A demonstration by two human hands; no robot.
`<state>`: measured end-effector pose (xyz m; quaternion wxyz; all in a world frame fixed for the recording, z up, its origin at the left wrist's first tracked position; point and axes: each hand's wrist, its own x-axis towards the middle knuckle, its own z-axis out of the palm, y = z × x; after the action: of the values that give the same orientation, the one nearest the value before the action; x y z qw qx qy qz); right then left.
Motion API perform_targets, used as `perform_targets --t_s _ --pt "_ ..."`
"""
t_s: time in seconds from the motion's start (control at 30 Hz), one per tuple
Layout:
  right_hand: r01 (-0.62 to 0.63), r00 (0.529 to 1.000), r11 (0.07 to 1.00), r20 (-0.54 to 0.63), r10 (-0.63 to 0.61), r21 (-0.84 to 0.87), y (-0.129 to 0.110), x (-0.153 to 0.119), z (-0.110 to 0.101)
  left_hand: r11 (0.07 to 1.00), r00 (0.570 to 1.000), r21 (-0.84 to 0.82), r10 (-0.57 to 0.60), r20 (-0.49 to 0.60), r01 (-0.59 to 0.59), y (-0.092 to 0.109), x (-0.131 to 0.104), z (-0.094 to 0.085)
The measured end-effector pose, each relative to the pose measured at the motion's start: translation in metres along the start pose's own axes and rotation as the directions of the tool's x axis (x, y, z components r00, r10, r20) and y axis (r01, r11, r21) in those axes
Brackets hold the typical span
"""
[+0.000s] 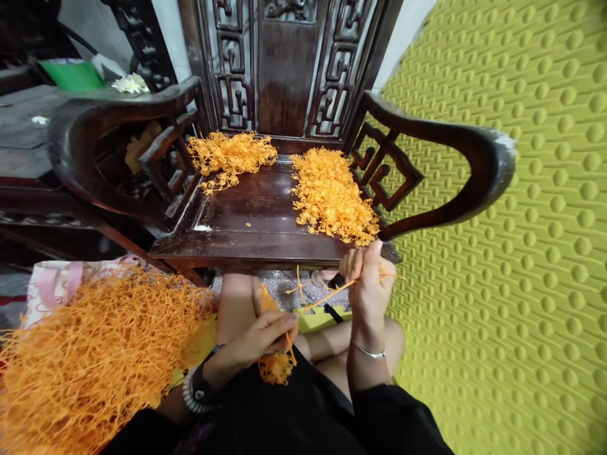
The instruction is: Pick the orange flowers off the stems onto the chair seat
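Observation:
My left hand [270, 333], over my lap, has its fingers pinched on a branching orange plastic stem [332, 296]. The stem runs up to the right, straight, into the fist of my right hand [367, 275], near the chair seat's front edge. Its far tip pokes out past the right fist, and thin side branches [298, 287] spread between the hands. Below my left hand, a bunch of orange flower-like pieces [275, 370] rests at my lap, partly hidden by the hand.
A dark carved wooden chair [246, 215] stands ahead, with two piles of small orange pieces [332, 193] [232, 155] on its seat. At left lies a large heap of orange branching stems [95, 354] by a white-and-pink bag [57, 284]. Yellow studded matting [521, 284] covers the right side.

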<state>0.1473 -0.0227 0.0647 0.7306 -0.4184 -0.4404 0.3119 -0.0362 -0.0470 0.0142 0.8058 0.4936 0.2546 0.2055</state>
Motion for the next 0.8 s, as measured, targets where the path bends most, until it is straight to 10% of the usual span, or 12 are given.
perform_targets --t_s 0.23,0.6,0.73,0.8 --pt "-0.095 0.995 0.974 -0.009 0.099 0.207 -0.016 0.005 0.01 0.987 0.998 -0.156 -0.029 0.06 0.038 -0.004 0.001 0.005" --pt "-0.038 0.998 0.976 0.043 0.048 -0.215 0.058 0.05 0.006 0.758 0.968 -0.603 0.177 -0.176 -0.248 0.012 -0.001 -0.01" --pt "0.145 0.97 0.817 -0.084 -0.229 -0.558 0.079 0.113 -0.02 0.716 0.954 -0.633 0.184 -0.235 -0.294 0.019 -0.002 -0.005" --pt "0.204 0.959 0.591 0.037 -0.282 -0.78 0.089 0.141 -0.03 0.72 0.946 -0.615 0.217 -0.239 -0.32 0.022 -0.002 -0.004"
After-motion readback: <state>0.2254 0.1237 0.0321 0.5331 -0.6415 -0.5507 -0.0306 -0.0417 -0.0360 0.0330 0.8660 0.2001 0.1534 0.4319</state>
